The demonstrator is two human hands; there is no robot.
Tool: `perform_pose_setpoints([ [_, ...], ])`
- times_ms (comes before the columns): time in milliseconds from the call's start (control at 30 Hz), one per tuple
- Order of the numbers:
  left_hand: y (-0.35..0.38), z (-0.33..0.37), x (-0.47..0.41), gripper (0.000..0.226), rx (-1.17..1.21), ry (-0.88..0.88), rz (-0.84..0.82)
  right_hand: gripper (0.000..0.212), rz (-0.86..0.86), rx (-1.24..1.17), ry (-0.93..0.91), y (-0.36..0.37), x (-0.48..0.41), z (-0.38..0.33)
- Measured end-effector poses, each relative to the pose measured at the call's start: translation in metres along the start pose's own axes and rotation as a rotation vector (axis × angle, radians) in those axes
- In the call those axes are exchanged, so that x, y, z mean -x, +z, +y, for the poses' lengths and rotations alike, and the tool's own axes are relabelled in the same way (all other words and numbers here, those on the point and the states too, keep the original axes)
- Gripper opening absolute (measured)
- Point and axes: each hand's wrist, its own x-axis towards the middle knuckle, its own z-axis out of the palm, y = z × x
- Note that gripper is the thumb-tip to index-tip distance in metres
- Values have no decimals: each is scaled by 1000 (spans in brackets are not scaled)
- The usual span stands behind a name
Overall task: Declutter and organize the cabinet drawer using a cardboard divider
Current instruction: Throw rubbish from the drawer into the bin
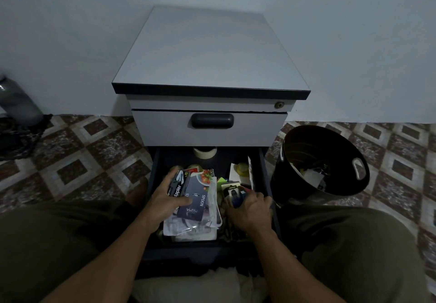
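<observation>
At lower centre of the frame the cabinet [210, 71] has its lower drawer [264, 168] pulled open, full of clutter; the left hand [165, 199] grips a stapler pack [178, 186], fingers curled around it, above a spoon packet [195, 201]; the right hand [250, 208] closes its fingers on a blue item [237, 200]; a tape roll [205, 152] lies at the drawer's back; a black bin [320, 163] stands at right on the floor.

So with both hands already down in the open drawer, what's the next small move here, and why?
Probably lift the stapler pack out with the left hand, which is already closed on it. The drawer is packed with loose items, no cardboard divider shows, and the right hand is busy with a small blue item. Emptying seems to come first.
</observation>
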Motion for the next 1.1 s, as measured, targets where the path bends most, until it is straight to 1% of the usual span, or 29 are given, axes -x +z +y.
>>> perform_pose_setpoints([
  [67, -1, 0, 1, 101, 1, -2, -1, 70, 66, 17, -47, -10, 0, -3],
  [133, -1, 1, 1, 102, 10, -3, -3, 56, 109, -71, -75, -23, -3, -6],
  [167, -1, 1, 0, 102, 12, -2, -2, 54, 99, -172, -62, -29, -6, -6],
  [233, -1, 2, 0, 103, 17, -3, 3, 52, 37, -473, -3, -38, -8, -5],
  [300, -1, 2, 1, 102, 20, -2, 7, 31, 44, -706, 70, -40, -10, -1],
  [367, -1, 2, 1, 102, 18, 1, 11, 12, 79, -820, 109, -39, -14, 4],
  [400, -1, 2, 1, 103, 20, 0, 12, 7, 90, -862, 123, -41, -14, 4],
  [467, -1, 2, 1, 104, 20, -6, 14, 9, 70, -879, 158, -44, -17, 6],
  [567, -1, 2, 0, 103, 23, -6, 10, 11, -5, -747, 177, -41, -20, 11],
  [700, -2, 2, 1, 102, 28, -8, 5, 11, -93, -422, 57, -32, -15, 12],
  [767, -2, 2, 1, 102, 23, -10, 3, 22, -129, -338, 29, -27, -10, 11],
  [833, -1, 2, 1, 101, 19, -8, 3, 29, -119, -259, -24, -20, -8, 11],
  [900, -2, 2, 1, 102, 15, -10, 3, 39, -164, -280, -36, -15, -6, 11],
  [967, -2, 1, 1, 101, 9, -11, -1, 51, -240, -377, -37, -12, -4, 12],
  [1100, -2, 1, 1, 99, -2, -3, -9, 59, -282, -442, -117, -7, -3, 16],
])
